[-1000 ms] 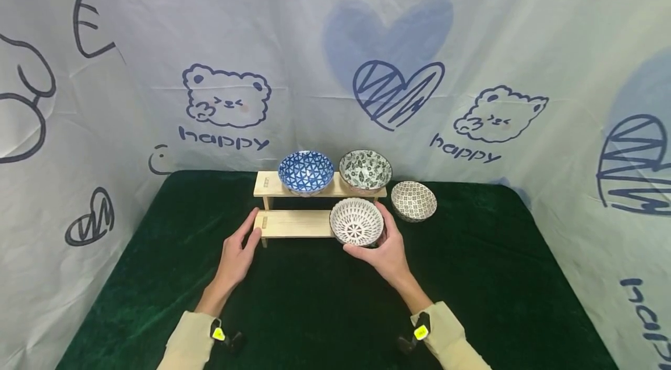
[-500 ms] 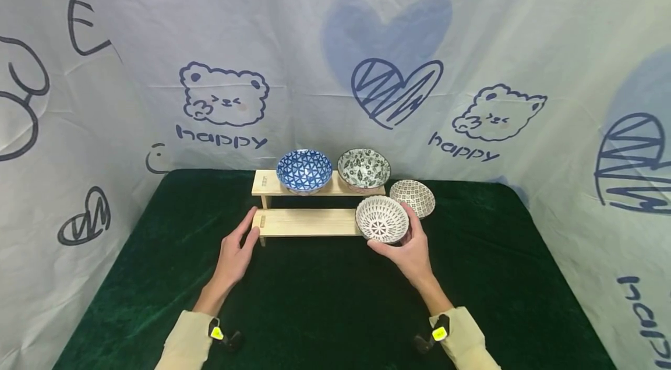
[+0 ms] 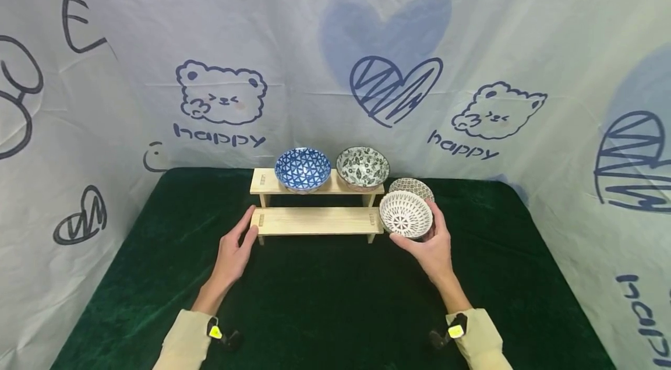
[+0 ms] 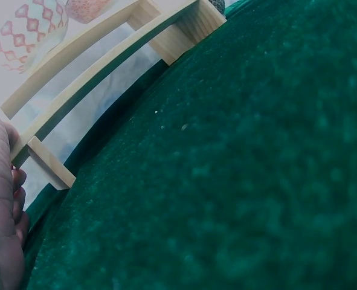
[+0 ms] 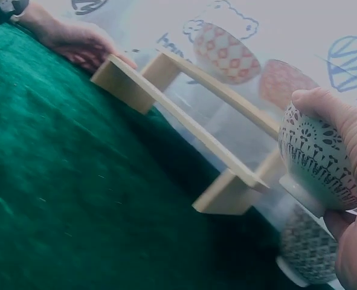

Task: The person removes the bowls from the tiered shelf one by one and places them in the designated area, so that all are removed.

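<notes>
My right hand [image 3: 437,247] holds a white bowl [image 3: 406,215] with a dark dashed pattern, thumb and fingers on opposite sides. The bowl is raised beside the right end of the lower board. In the head view it overlaps a brown-checked bowl [image 3: 412,187] behind it; the right wrist view shows that checked bowl [image 5: 308,248] below the held one. My left hand [image 3: 235,250] grips the left end of the two-tier wooden stand [image 3: 317,221], thumb at the front corner and index finger at the back. In the left wrist view, its other fingers [image 4: 19,196] curl below the board.
On the upper board stand a blue triangle-patterned bowl [image 3: 303,169] and a green floral bowl [image 3: 363,168]. Dark green cloth [image 3: 325,300] covers the table. Pale printed fabric [image 3: 293,38] hangs behind and at both sides.
My right hand has carried the white bowl rightward from over the lower board to beyond its right end, partly covering the checked bowl. My left hand stays at the stand.
</notes>
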`<state>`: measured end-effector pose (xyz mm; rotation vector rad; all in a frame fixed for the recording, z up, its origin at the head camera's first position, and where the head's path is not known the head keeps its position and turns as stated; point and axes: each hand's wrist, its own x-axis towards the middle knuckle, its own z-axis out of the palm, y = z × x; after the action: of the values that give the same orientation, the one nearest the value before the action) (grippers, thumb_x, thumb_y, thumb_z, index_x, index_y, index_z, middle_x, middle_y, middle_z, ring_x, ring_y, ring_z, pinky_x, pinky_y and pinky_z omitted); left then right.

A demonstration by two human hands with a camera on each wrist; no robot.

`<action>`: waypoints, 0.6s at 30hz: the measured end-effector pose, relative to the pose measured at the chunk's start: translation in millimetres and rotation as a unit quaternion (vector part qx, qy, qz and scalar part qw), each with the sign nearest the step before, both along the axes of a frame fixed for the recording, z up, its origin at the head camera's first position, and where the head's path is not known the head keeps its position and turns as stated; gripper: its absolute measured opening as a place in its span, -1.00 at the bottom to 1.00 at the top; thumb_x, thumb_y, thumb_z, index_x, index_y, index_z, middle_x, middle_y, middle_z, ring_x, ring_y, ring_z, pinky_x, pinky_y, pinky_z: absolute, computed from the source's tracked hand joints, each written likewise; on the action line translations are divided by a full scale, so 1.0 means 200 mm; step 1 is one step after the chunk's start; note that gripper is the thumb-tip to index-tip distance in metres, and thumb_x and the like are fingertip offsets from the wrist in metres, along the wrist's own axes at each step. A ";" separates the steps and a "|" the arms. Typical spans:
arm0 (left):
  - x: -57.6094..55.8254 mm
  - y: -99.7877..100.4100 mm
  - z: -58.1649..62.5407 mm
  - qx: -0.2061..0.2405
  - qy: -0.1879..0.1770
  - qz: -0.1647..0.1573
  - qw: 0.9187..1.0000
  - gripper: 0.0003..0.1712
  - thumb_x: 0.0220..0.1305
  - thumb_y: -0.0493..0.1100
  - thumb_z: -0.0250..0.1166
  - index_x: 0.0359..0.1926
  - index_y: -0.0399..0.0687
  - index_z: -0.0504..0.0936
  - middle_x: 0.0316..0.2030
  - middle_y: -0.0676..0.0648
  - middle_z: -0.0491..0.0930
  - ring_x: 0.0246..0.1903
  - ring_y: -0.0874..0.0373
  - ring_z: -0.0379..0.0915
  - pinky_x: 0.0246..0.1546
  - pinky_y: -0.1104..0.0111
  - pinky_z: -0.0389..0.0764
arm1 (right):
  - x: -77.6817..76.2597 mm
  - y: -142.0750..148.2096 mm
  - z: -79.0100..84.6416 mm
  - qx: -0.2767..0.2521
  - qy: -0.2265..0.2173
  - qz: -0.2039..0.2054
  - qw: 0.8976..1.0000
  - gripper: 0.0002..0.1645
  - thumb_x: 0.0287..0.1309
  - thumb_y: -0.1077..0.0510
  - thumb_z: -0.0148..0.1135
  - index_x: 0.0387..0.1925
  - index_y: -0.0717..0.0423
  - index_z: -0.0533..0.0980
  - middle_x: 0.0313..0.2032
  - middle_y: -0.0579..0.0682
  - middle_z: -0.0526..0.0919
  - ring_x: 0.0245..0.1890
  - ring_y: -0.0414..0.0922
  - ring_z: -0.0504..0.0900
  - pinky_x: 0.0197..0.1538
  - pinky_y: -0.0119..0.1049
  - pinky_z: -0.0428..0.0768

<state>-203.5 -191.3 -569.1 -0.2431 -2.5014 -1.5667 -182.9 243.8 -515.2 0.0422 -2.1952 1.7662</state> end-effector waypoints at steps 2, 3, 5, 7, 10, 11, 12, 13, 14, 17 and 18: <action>0.00 0.00 0.00 -0.003 0.000 0.001 1.000 -0.36 0.66 0.00 0.05 0.61 -0.09 0.24 0.57 -0.06 0.24 0.55 -0.07 0.16 0.51 -0.14 0.16 | -0.01 0.03 0.02 0.004 -0.001 -0.012 1.000 0.27 -0.08 0.32 0.68 0.58 0.14 0.12 0.49 0.10 0.29 0.46 0.01 0.34 0.39 -0.60 0.30; 0.00 0.00 0.00 -0.004 -0.001 0.002 1.000 -0.36 0.67 0.00 0.05 0.61 -0.09 0.24 0.57 -0.06 0.24 0.55 -0.07 0.16 0.51 -0.14 0.16 | -0.02 0.05 0.03 0.004 0.000 -0.017 1.000 0.26 -0.07 0.33 0.67 0.58 0.14 0.12 0.49 0.10 0.29 0.47 0.01 0.33 0.40 -0.59 0.31; 0.01 0.00 0.00 -0.005 -0.001 0.006 1.000 -0.37 0.66 -0.01 0.05 0.61 -0.08 0.24 0.57 -0.05 0.25 0.54 -0.05 0.17 0.51 -0.13 0.17 | -0.03 0.08 0.06 0.006 0.002 -0.028 1.000 0.26 -0.06 0.34 0.66 0.58 0.13 0.12 0.50 0.10 0.28 0.47 0.01 0.33 0.41 -0.56 0.32; 0.01 -0.01 0.00 -0.008 0.000 0.005 1.000 -0.37 0.67 -0.01 0.05 0.61 -0.09 0.24 0.57 -0.07 0.24 0.55 -0.07 0.16 0.51 -0.13 0.17 | -0.05 0.13 0.08 0.004 0.006 -0.040 0.999 0.26 -0.06 0.36 0.65 0.59 0.13 0.11 0.51 0.09 0.27 0.46 0.01 0.33 0.42 -0.53 0.34; 0.01 -0.01 0.00 -0.003 0.004 0.004 1.000 -0.36 0.67 -0.01 0.04 0.61 -0.11 0.23 0.57 -0.09 0.23 0.55 -0.09 0.16 0.51 -0.16 0.16 | -0.09 0.19 0.10 0.005 0.011 -0.056 0.998 0.26 -0.04 0.36 0.64 0.60 0.08 0.10 0.51 0.08 0.26 0.47 0.01 0.32 0.43 -0.50 0.34; 0.01 -0.01 0.00 -0.001 0.005 0.004 1.000 -0.36 0.67 -0.01 0.04 0.60 -0.13 0.23 0.57 -0.11 0.23 0.55 -0.11 0.15 0.51 -0.17 0.15 | -0.10 0.21 0.09 0.005 0.009 -0.063 0.998 0.26 -0.03 0.35 0.64 0.60 0.07 0.10 0.51 0.08 0.26 0.47 0.00 0.32 0.42 -0.51 0.35; 0.01 -0.01 0.00 -0.001 0.006 0.003 1.000 -0.37 0.67 -0.01 0.04 0.60 -0.13 0.23 0.57 -0.11 0.23 0.55 -0.12 0.15 0.51 -0.18 0.15 | -0.11 0.23 0.09 0.005 0.007 -0.070 0.998 0.26 -0.03 0.34 0.64 0.61 0.05 0.10 0.51 0.07 0.26 0.47 0.00 0.32 0.41 -0.53 0.35; 0.01 -0.01 0.01 0.000 0.007 0.002 1.000 -0.37 0.67 -0.02 0.04 0.60 -0.13 0.23 0.57 -0.12 0.23 0.55 -0.13 0.15 0.51 -0.19 0.15 | -0.11 0.25 0.09 0.003 0.003 -0.078 0.997 0.27 -0.03 0.33 0.64 0.61 0.03 0.10 0.51 0.07 0.27 0.46 -0.01 0.32 0.39 -0.55 0.37; 0.01 -0.01 0.01 0.000 0.008 0.002 1.000 -0.37 0.67 -0.02 0.04 0.60 -0.13 0.23 0.57 -0.13 0.23 0.54 -0.13 0.16 0.51 -0.19 0.16 | -0.12 0.26 0.08 0.000 0.000 -0.086 0.996 0.27 -0.03 0.32 0.65 0.61 0.01 0.10 0.50 0.06 0.28 0.45 -0.02 0.33 0.36 -0.57 0.38; 0.00 0.00 0.01 -0.006 0.009 0.000 1.000 -0.37 0.67 -0.03 0.04 0.60 -0.13 0.24 0.56 -0.11 0.25 0.54 -0.12 0.17 0.50 -0.17 0.18 | -0.14 0.31 0.05 -0.021 -0.008 -0.110 0.994 0.28 -0.06 0.34 0.65 0.60 0.00 0.11 0.47 0.06 0.31 0.42 -0.03 0.35 0.27 -0.60 0.43; 0.00 0.00 0.01 -0.009 0.010 -0.001 1.000 -0.37 0.67 -0.03 0.04 0.60 -0.12 0.24 0.56 -0.11 0.25 0.53 -0.11 0.18 0.50 -0.16 0.19 | -0.15 0.32 0.04 -0.027 -0.009 -0.117 0.993 0.28 -0.06 0.34 0.65 0.60 -0.01 0.11 0.47 0.06 0.31 0.41 -0.03 0.35 0.27 -0.59 0.44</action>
<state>-204.2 -191.8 -566.9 -0.2635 -2.5010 -1.5366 -212.0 308.5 -507.4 -0.2357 -2.0667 1.6996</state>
